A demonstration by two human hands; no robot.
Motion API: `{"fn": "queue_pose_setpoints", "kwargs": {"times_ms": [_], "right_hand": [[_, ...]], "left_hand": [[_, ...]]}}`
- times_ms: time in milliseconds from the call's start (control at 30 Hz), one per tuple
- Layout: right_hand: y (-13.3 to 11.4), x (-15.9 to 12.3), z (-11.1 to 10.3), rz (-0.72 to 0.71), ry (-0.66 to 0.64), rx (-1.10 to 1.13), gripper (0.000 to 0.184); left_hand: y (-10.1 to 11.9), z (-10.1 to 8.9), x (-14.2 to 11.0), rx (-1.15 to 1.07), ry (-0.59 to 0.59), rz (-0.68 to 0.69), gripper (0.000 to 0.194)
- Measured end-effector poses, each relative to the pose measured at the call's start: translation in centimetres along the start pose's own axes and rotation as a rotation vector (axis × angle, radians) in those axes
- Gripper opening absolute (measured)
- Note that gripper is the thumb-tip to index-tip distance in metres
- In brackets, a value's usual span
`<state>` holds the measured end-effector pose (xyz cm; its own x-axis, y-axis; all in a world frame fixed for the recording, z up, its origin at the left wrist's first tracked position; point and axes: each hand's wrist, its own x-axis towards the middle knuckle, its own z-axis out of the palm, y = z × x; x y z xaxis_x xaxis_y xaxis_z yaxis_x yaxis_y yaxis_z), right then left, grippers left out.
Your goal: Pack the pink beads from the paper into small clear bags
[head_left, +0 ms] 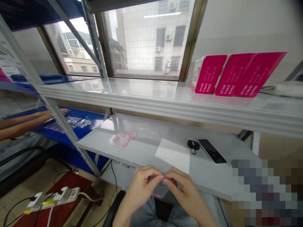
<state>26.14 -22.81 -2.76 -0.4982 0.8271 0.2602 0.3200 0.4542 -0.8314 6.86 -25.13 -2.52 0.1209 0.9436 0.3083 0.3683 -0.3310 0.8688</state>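
A small clear plastic packet (161, 189) is pinched between the fingertips of the left hand (143, 189) and the right hand (187, 194), just inside the front edge of the white shelf (146, 126). A white card (172, 154) is laid on the shelf nearby.

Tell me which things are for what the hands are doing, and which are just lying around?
For the job: the left hand, the right hand, and the small clear plastic packet they pinch.

Just lying around: a crumpled pink-printed wrapper, a white card, a smartphone, a small black fob, pink boxes, a power strip.
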Motion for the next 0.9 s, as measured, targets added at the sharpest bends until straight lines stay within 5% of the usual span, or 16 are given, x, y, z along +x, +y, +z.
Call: {"fn": "queue_pose_setpoints", "kwargs": {"times_ms": [467,667,800,900], "right_hand": [[1.4,0.0,-0.7,-0.066,-0.079,-0.126,0.032],[1.1,-1.6,1.2,-0.047,-0.049,-0.104,0.035],[1.4,-2.6,1.1,-0.02,-0.017,-0.106,0.036],[2.6,-3.3,-0.8,0.008,0.052,-0.083,0.033]], "left_hand": [[0.0,-1.7,-0.5,-0.016,-0.13,0.07,0.038],[-1.6,-2.5,-1.7,-0.015,-0.187,0.021,0.033],[-3.3,-5.4,-1.2,-0.023,-0.195,-0.019,0.046],[-5.8,-9.9,1.8,0.189,0.088,0.031,0.037]]}}
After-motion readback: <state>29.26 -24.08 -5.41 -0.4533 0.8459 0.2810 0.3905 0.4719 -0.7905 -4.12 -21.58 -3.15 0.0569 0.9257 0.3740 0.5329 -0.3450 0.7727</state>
